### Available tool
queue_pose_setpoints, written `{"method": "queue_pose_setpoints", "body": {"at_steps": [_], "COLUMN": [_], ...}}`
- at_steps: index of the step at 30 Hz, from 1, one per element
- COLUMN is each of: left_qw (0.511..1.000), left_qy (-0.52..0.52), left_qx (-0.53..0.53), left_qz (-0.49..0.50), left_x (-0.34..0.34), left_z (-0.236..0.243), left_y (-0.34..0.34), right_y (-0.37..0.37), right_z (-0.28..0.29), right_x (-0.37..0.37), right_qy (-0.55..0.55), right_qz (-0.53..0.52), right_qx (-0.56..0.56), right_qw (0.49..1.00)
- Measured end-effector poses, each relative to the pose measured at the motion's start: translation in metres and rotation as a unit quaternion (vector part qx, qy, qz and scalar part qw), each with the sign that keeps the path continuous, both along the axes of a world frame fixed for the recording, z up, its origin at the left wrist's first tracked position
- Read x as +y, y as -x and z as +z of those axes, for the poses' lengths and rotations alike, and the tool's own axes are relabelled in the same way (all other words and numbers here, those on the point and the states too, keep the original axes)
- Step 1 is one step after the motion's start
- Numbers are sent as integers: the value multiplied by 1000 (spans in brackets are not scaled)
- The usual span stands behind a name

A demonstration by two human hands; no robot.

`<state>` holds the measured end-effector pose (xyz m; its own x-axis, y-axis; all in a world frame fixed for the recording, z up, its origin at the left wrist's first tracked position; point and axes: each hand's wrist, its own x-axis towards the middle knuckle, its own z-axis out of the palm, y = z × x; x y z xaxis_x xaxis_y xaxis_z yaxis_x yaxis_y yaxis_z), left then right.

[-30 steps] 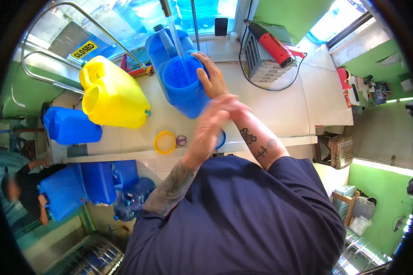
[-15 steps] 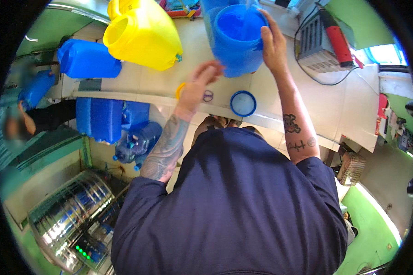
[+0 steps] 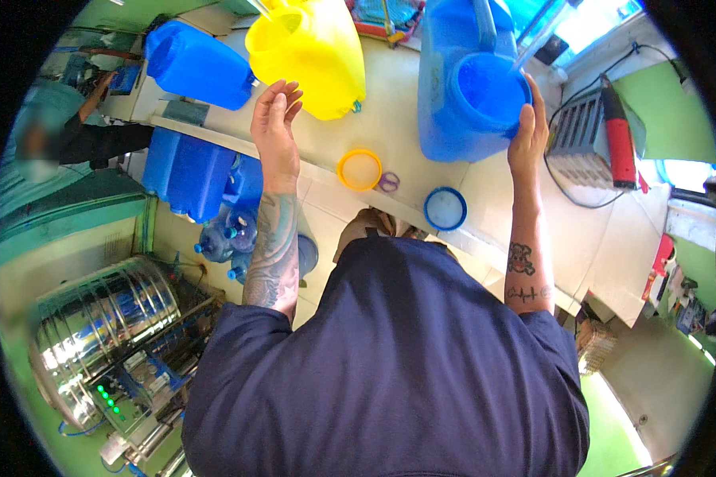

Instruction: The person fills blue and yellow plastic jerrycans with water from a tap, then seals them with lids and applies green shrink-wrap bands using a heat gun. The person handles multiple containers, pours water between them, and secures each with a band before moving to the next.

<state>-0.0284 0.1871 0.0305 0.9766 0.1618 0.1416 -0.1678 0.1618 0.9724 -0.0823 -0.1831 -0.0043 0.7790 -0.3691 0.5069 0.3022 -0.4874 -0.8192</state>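
A big blue jug [image 3: 445, 119] with a handle stands on the counter, its wide round mouth facing up. My right hand [image 3: 531, 131] grips the right side of that mouth, thumb toward me and fingers along the outside. A clear streak, seemingly water, runs down into the opening. My left hand [image 3: 278, 123] is raised, fingers apart and a little bent, holding nothing. It appears just in front of a yellow jug [image 3: 326, 71], whose mouth has a thin pale streak above it. Nearer me lie a yellow round lid [image 3: 359, 151], a small purple ring [image 3: 388, 183] and a blue round lid [image 3: 445, 226].
Another blue jug [image 3: 203, 67] lies at the counter's left. Below it are blue containers [image 3: 184, 175] and clear bluish bottles [image 3: 239, 230]. A red-handled tool [image 3: 619, 151] with a cord rests by a grey box at right. A person [image 3: 103, 143] is far left.
My left hand has moved left, from beside the blue jug to in front of the yellow jug, uncovering the yellow lid. My right hand stays at the blue jug's mouth. The view has shifted.
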Motion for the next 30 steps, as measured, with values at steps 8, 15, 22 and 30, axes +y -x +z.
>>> {"method": "queue_pose_setpoints", "body": {"at_steps": [8, 15, 22, 30], "left_qw": [979, 947, 950, 943], "left_qy": [-107, -259, -178, -184], "left_qx": [-147, -174, -241, -247], "left_qz": [90, -77, -93, -126], "left_x": [52, 70, 70, 76], "left_z": [6, -5, -41, -53], "left_y": [-97, -187, -202, -212], "right_y": [7, 11, 4, 2], "right_z": [10, 14, 2, -3], "right_x": [-1, 33, 56, 52], "right_qy": [27, 59, -65, 42], "right_qz": [-7, -149, -211, -265], "right_qx": [42, 61, -10, -43], "right_qw": [999, 985, 975, 962]}}
